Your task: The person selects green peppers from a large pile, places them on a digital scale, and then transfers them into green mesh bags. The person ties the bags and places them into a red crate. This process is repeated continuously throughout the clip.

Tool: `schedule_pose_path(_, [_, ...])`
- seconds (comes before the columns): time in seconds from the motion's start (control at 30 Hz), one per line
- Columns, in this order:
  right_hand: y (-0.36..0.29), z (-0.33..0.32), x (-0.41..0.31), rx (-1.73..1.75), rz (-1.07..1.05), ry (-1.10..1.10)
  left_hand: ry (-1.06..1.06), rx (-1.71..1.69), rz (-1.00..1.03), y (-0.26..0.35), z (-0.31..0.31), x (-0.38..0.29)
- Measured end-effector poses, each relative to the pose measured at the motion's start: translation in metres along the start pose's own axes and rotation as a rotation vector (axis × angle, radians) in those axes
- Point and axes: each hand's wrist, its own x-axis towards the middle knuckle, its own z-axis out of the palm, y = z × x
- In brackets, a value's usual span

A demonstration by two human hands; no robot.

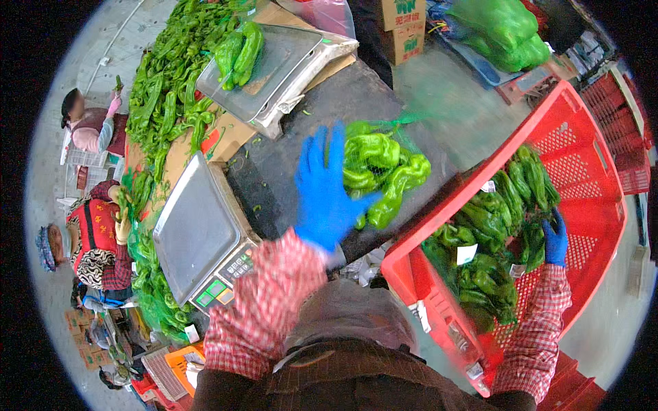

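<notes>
My left hand (325, 198), in a blue glove, hovers over or rests at the left side of a green net bag of long green peppers (393, 159) on the dark tabletop (280, 177). Its fingers are straight and the thumb stands out across the peppers; whether it touches them is unclear. My right hand (555, 239), also gloved in blue, reaches into a red plastic crate (568, 169). It is against the right side of the bagged green peppers (488, 210) there, several of which carry white labels. Its fingertips are partly hidden, so a grip cannot be made out.
A digital scale (200, 231) with a bare pan stands left of my hand. Another scale (262, 72) holds green peppers (239, 54). Loose peppers (175, 87) are heaped behind. Two people work at the left. Full green net bags (498, 31) lie at the upper right.
</notes>
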Motion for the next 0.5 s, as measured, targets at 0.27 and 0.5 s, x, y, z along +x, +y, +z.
schedule_pose_path(0.27, [-0.165,0.047,-0.054,0.408,-0.082,-0.356,-0.199,-1.592,-0.786,-0.087,0.004,0.0])
schedule_pose_path(0.5, [-0.259,0.152,-0.093,0.91,0.006,-0.723,-0.008,-1.723,-0.517,-0.036,-0.032,-0.034])
